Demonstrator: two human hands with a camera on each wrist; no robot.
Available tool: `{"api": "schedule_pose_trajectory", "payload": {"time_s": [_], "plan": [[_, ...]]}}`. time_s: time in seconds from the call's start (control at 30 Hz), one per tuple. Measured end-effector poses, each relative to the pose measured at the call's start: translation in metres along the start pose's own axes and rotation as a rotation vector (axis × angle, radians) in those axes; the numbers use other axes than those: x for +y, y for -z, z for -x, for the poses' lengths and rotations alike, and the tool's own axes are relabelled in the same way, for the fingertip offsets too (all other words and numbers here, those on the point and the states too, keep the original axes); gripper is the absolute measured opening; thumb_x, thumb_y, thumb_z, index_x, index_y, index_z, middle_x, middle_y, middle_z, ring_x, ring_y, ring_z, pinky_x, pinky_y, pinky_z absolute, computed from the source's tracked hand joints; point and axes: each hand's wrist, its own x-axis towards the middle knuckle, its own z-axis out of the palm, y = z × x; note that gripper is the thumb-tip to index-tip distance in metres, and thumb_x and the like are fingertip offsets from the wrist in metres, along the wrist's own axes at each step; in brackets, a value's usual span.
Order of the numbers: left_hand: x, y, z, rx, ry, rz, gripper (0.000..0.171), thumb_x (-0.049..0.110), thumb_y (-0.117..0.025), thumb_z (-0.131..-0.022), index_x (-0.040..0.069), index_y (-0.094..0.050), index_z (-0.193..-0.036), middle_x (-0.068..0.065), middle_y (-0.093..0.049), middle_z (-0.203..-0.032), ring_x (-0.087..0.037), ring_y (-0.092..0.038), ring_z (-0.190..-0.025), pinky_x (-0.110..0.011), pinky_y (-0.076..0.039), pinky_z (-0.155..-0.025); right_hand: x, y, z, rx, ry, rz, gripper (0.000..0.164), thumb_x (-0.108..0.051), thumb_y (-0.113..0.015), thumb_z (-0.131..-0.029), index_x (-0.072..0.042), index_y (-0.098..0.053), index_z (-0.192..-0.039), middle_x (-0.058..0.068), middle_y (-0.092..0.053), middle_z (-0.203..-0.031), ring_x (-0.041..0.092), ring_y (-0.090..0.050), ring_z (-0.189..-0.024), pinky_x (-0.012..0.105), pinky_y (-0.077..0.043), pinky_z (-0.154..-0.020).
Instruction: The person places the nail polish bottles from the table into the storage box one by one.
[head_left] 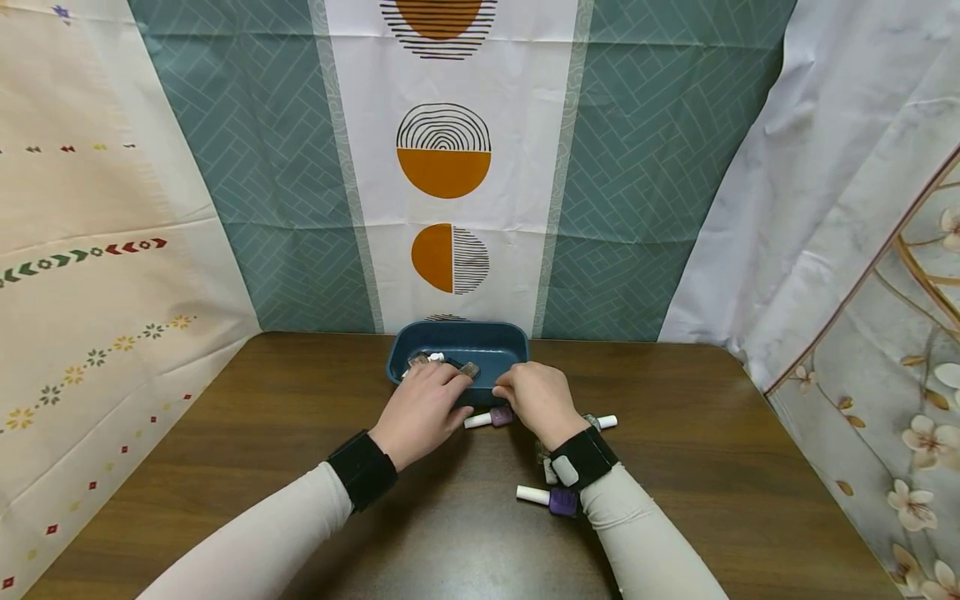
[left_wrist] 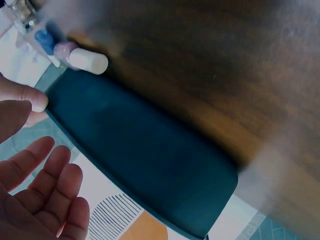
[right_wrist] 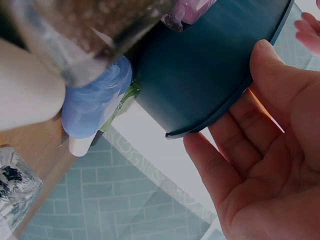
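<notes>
A dark blue plastic bin (head_left: 491, 398) stands near the table's back edge with several small bottles inside, among them a glittery nail polish bottle (head_left: 469, 369). My right hand (head_left: 536, 402) pinches the rim at its front right corner; in the right wrist view the thumb (right_wrist: 265, 55) lies on the near wall and the fingers reach past the rim. Over the bin's left front hovers my left hand (head_left: 426, 410), and its fingers (left_wrist: 65, 180) are loosely bent with nothing between them. Just before the bin lies a mauve nail polish bottle (head_left: 500, 416) with a white cap.
On the table (head_left: 300, 417), a dark purple nail polish bottle (head_left: 562, 502) lies beside my right forearm. Other bottles are partly hidden by the right wrist, one showing a white cap (head_left: 608, 422). A blue bottle (right_wrist: 95, 100) shows close up. Patterned cloth (head_left: 645, 167) hangs behind.
</notes>
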Motion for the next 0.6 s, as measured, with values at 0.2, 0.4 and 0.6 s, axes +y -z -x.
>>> {"api": "schedule_pose_trajectory", "payload": {"time_s": [0.2, 0.4, 0.6], "plan": [[0.003, -0.009, 0.005, -0.019, 0.009, -0.014, 0.032, 0.029, -0.087, -0.099, 0.01, -0.078, -0.123, -0.006, -0.073, -0.114, -0.029, -0.066, -0.107, -0.05, -0.053, -0.104, 0.0, 0.001, 0.001, -0.008, -0.002, -0.001, 0.007, -0.026, -0.083, -0.101, -0.023, -0.09, -0.102, -0.001, -0.08, -0.094, 0.021, -0.075, -0.088, 0.042, -0.061, -0.075], [0.006, -0.017, 0.007, -0.049, 0.014, 0.01, 0.025, 0.027, -0.087, -0.098, 0.01, -0.079, -0.115, -0.005, -0.072, -0.107, -0.027, -0.067, -0.102, -0.049, -0.055, -0.099, -0.001, 0.002, 0.0, -0.023, -0.015, 0.004, 0.008, -0.026, -0.082, -0.101, -0.023, -0.09, -0.104, 0.0, -0.08, -0.096, 0.022, -0.075, -0.089, 0.042, -0.061, -0.074], [0.008, -0.024, 0.007, -0.065, -0.005, 0.001, 0.024, 0.026, -0.088, -0.097, 0.01, -0.078, -0.112, -0.004, -0.07, -0.103, -0.025, -0.066, -0.097, -0.046, -0.057, -0.093, -0.001, 0.002, -0.002, -0.02, -0.012, 0.021, 0.01, -0.027, -0.082, -0.101, -0.023, -0.09, -0.105, 0.0, -0.08, -0.095, 0.022, -0.075, -0.087, 0.041, -0.061, -0.071]]}}
